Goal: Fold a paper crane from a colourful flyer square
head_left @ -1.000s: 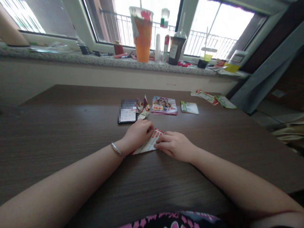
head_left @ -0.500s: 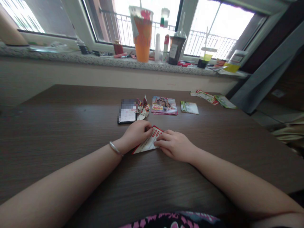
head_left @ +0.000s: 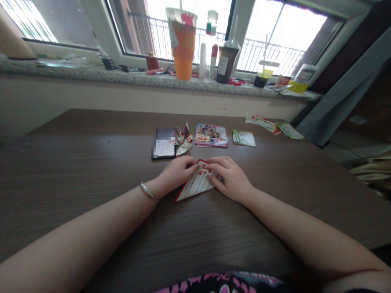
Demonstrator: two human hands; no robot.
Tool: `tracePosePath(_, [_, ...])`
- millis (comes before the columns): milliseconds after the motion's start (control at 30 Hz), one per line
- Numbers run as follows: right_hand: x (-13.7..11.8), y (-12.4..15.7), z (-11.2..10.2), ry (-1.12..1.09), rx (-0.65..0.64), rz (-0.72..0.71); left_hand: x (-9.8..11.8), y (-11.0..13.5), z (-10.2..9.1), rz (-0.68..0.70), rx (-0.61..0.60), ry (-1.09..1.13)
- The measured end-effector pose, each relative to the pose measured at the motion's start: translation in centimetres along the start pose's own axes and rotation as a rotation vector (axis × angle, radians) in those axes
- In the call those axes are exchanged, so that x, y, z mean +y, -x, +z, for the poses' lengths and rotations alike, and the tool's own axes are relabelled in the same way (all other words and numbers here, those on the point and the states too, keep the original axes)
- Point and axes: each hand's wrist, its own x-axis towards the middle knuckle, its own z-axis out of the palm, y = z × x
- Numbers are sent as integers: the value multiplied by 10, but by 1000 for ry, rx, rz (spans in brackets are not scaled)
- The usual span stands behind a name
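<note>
A folded, triangular paper flyer (head_left: 195,185), white with red edges and print, lies on the dark wooden table (head_left: 91,171) in front of me. My left hand (head_left: 175,173), with a silver bangle on its wrist, pinches the paper's upper left edge with curled fingers. My right hand (head_left: 230,177) rests on the paper's right side, fingers bent and pressing its top corner. Both hands meet at the paper's top.
Beyond the hands lie a phone (head_left: 164,147), a folded paper figure (head_left: 184,140), a colourful flyer stack (head_left: 211,135), a green card (head_left: 243,138) and more leaflets (head_left: 269,124). The stone window sill (head_left: 122,76) holds an orange cup (head_left: 183,44), a dark drink cup (head_left: 226,61) and bottles.
The paper has turned and now shows a larger triangular face pointing toward me. My right hand has slid up and forward onto its top corner; my left hand stayed in place.
</note>
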Motion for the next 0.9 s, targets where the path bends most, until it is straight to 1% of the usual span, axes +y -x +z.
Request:
tracePosePath(67, [2,-1,1,-69,58,109,3,1,1,14,-5,57])
tracePosePath(100, [3,-2,2,-108,64,158,5,2,1,23,-1,78])
tracePosePath(167, [5,-3,4,-183,26,228,9,3,3,41,14,107])
tracePosePath(267, [8,-5,6,-264,-25,312,14,6,5,25,10,132])
tracePosePath(467, [13,-6,7,-377,13,509,16,9,6,-36,-42,205])
tracePosePath(600, [13,-7,4,-455,3,595,17,10,8,-90,-6,317])
tracePosePath(700, [12,-8,5,-603,-5,652,17,11,10,-134,32,430])
tracePosePath(800, [12,-8,7,-790,7,698,17,11,12,-123,51,454])
tracePosePath(900, [12,-8,8,-886,41,710,16,12,12,-93,72,435])
